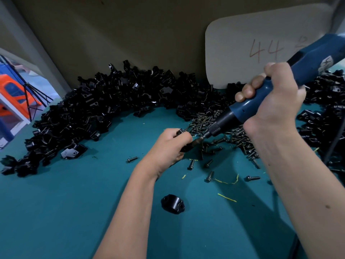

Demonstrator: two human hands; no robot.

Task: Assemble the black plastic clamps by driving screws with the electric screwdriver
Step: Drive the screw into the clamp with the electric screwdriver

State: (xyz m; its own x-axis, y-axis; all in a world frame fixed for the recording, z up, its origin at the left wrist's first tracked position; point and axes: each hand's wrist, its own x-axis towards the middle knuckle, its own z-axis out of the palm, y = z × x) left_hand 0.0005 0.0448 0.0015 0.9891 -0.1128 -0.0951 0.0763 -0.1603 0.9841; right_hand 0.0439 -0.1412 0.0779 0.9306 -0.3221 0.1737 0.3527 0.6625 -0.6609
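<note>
Nearest, on the teal-covered desk (56, 212): a single black plastic clamp half with two screw holes (172, 204), lying alone between the forearms. Thin yellow plastic shavings (226, 182) scattered beyond it, among loose dark metal screws (209, 176) lying singly. Left hand (168, 146) clenched around a small black plastic clamp piece (183, 140), held just above the desk; most of the piece hidden by the fingers. Right hand (274, 103) wrapped tight around the blue-bodied electric screwdriver with black nose (248, 107), tool tilted down to the left, its bit tip meeting the clamp piece at the left fingers. Behind the tool nose, a dense heap of dark screws (205, 120). Farther back, a long curved mound of black plastic clamp parts (93, 113) runs from the left edge across to the far right. At the back, a brown board wall (130, 34) with a pale rounded card marked "44" (261, 47) leaning against it. Far left, orange and blue objects (11, 90) past the desk edge, unclear.
</note>
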